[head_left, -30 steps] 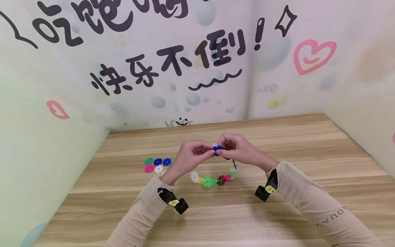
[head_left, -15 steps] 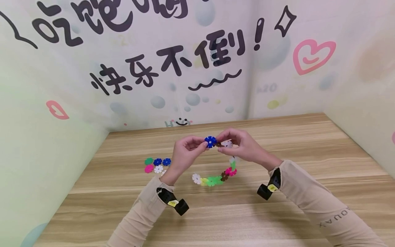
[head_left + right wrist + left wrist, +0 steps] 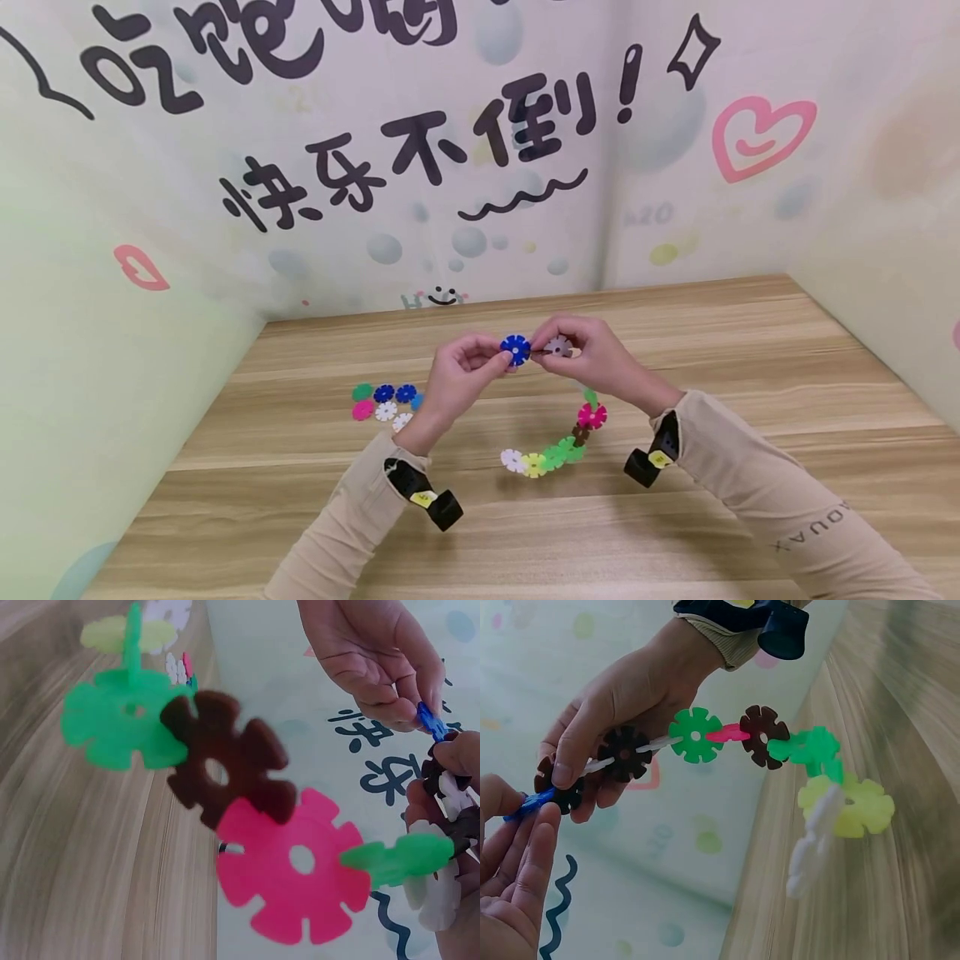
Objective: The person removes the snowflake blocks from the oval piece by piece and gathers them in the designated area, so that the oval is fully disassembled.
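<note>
Between the thumb and fingers of my left hand [image 3: 468,375] is a blue snowflake disc [image 3: 515,351], its flat face toward the head view. My right hand [image 3: 588,358] pinches a brown disc [image 3: 568,796] at the end of a chain of interlocked discs. The blue disc meets this brown one; how deeply their slots fit is hidden by fingers. From my right hand the chain curves down through white, brown, green [image 3: 696,736] and pink [image 3: 300,859] discs to a yellow one [image 3: 534,465] and a white one [image 3: 513,460].
Loose discs lie left of my hands on the wooden table [image 3: 300,517]: green [image 3: 362,392], pink [image 3: 363,409], dark blue [image 3: 406,392], white [image 3: 386,411] and light blue, partly behind my left wrist. A printed curtain [image 3: 337,250] stands behind the table.
Both hands have risen slightly, and the blue disc has turned to face the head view. The chain's hanging end has swung right and toward the near side.
</note>
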Demonstrator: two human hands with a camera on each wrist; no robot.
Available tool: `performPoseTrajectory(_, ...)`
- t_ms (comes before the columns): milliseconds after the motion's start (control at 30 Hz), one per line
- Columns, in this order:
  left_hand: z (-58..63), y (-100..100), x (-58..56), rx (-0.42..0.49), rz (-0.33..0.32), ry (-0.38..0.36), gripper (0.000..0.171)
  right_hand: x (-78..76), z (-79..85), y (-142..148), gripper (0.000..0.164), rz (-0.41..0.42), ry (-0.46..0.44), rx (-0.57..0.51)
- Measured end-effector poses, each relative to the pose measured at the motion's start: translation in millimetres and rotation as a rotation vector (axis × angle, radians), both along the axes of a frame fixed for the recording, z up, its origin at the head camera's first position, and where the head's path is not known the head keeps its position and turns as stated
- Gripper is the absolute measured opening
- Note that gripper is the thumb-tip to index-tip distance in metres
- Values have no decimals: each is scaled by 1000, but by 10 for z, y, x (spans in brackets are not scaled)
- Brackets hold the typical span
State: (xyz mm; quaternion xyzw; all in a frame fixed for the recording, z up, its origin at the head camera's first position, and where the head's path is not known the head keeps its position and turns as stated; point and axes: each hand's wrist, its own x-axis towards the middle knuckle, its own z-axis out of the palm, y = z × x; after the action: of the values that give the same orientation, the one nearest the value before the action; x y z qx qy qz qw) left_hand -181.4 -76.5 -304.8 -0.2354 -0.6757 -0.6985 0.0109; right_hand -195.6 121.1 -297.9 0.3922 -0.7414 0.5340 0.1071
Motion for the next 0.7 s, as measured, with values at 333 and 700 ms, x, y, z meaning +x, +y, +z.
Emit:
performPoseTrajectory(333, -5, 47, -8, -44, -14, 11, 14, 15, -5, -2, 14, 3, 92, 24)
performPoseTrajectory(700, 60, -14, 113, -140, 34, 92, 14, 46, -11, -4, 14, 42, 119, 22)
